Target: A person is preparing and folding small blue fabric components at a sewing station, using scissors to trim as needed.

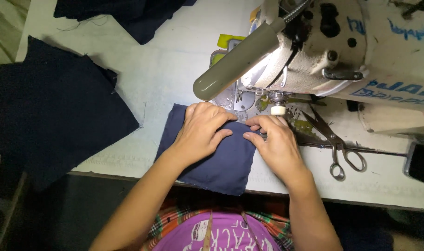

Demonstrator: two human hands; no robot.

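Both the left hand [200, 132] and right hand [274, 144] press flat, ungripping, on the folded navy-blue cloth piece [216, 162] lying on the white surface [174, 69] just before the sewing machine's [323, 51] needle, no seam visible yet.

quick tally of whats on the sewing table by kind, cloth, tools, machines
Navy cloth pieces or piles: 3 – under the left hand and right hand, left, top
Scissors: 1
Sewing machine: 1
Total: 5
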